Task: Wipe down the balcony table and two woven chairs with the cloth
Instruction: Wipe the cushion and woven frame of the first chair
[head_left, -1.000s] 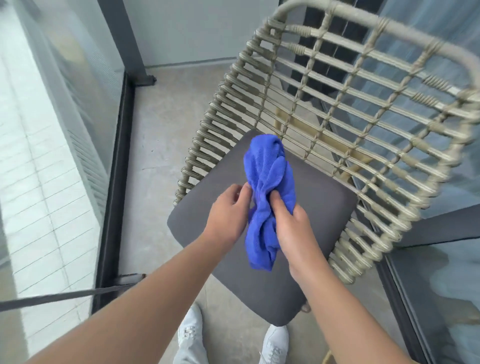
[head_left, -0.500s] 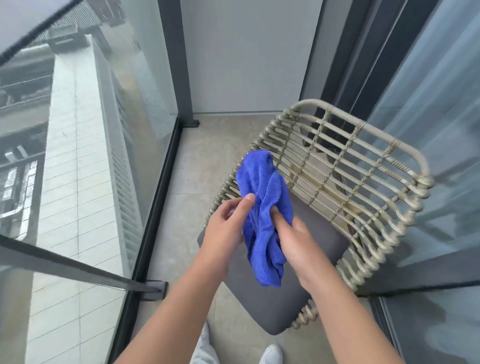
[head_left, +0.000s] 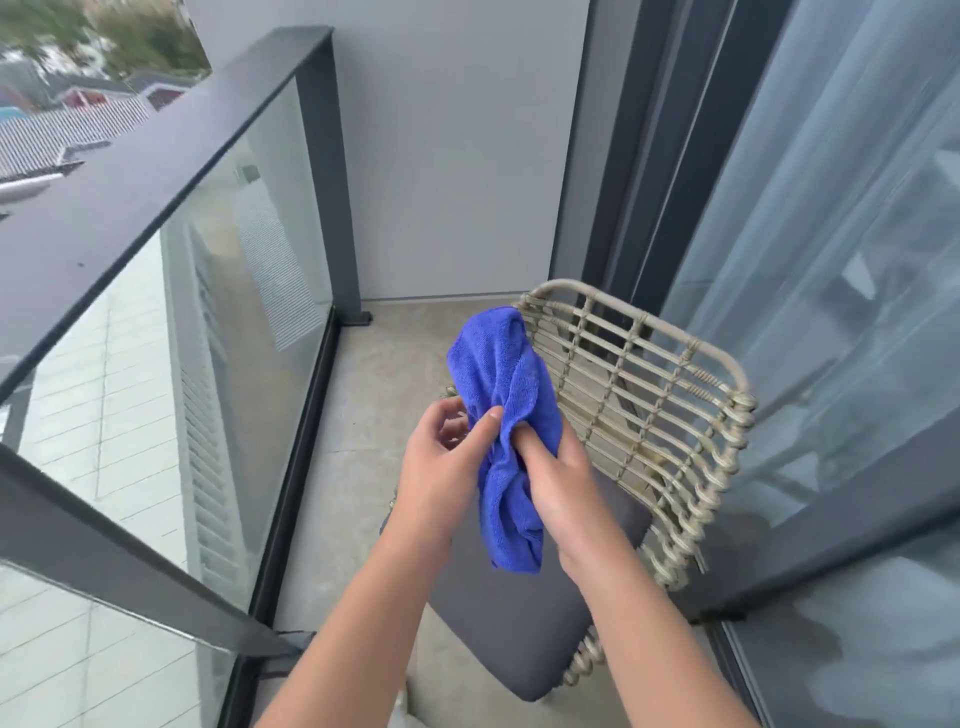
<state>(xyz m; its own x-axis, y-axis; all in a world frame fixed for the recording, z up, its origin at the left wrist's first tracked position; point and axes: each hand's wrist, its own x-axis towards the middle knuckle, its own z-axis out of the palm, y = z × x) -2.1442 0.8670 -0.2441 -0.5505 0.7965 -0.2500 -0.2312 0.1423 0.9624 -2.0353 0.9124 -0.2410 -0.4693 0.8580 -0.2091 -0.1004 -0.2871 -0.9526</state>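
head view, looking down over a narrow balcony: a glass balustrade (head_left: 249, 291) with a dark metal rail ran from 7 o'clock up toward 11 o'clock, rooftops and pale paving visible through and beyond it. a sliding glass door (head_left: 831, 260) with a sheer curtain behind it filled the 2 to 4 o'clock side, its dark frame crossing at 4 o'clock. a plain grey wall (head_left: 457, 156) closed the far end at 12 o'clock, above a concrete floor (head_left: 374, 405).

a woven chair (head_left: 639, 395) stood at centre right, its beige wicker back curving toward 2 o'clock and close to the door, with a dark grey seat cushion (head_left: 509, 623) extending toward 6 o'clock.

two bare forearms reached in from 6 o'clock. above the cushion and apart from it, both hands held a bunched blue cloth (head_left: 498, 395), which rose toward 12 o'clock in front of the chair back's left edge and hung down below the hands. the right hand (head_left: 558, 483) gripped the cloth's middle, fingers curled into its folds. the left hand (head_left: 441, 462) sat just beside it at 9 o'clock, thumb pressed against the fabric, pinching it with loosely curled fingers behind.
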